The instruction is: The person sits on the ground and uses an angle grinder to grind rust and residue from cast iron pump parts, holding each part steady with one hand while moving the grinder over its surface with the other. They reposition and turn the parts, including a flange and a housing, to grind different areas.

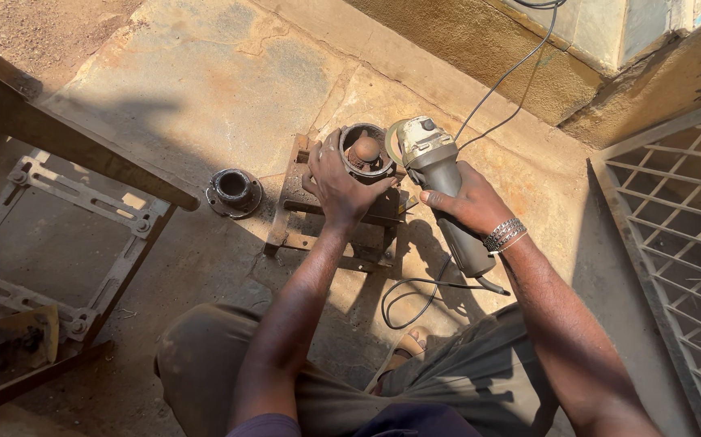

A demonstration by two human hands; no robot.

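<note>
In the head view, the left hand (339, 184) sits at the centre of the frame, palm down and fingers spread, pressing on the rim of a round metal housing (366, 150) with a rusty knob in its middle. That housing stands on a rusty steel bracket (298, 212) lying flat on the concrete floor (196, 73).

Just right of centre, the right hand (470, 201) is wrapped tight around the grey body of an angle grinder (439, 174), thumb over the top. The grinder's head and disc guard point up-frame and sit right beside the housing, at its right edge; whether the disc touches it cannot be told. Beaded bracelets (503, 234) circle the right wrist. A black power cord (415, 299) loops on the floor below the grinder, and another length runs toward the upper right of the frame.

Left of the bracket, apart from it, lies a smaller round metal flange (234, 191). A dark steel frame (59, 235) with bolted corners fills the left side. A white wire grille (682, 235) runs down the right edge. No labels or packages can be made out.
</note>
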